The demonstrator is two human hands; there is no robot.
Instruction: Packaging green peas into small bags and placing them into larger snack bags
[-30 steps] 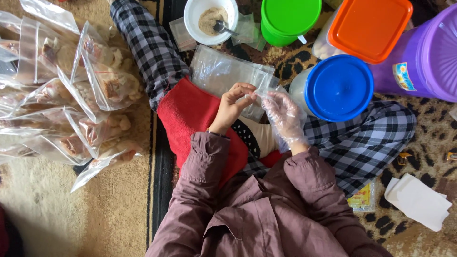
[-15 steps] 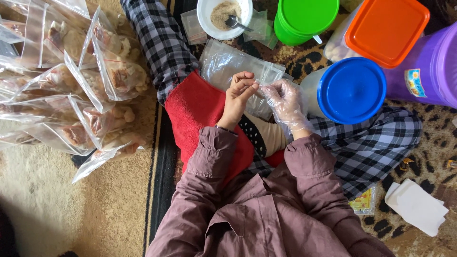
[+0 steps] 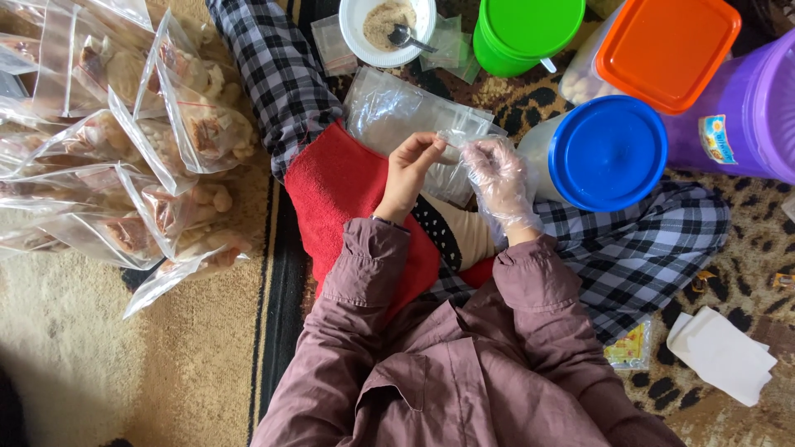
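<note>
Clear plastic, a small empty bag (image 3: 451,139), is now pinched between the bare left hand (image 3: 407,171) and the gloved right hand (image 3: 498,178). Both have lifted slightly from the red towel (image 3: 335,194), so the opening work continues.

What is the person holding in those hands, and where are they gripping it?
A small clear plastic bag, pinched along its top edge between the fingertips of the bare left hand and the gloved right hand.

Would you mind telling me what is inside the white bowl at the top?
The white bowl holds a tan powder and a metal spoon. The bowl's bottom beneath the powder is covered.
</note>
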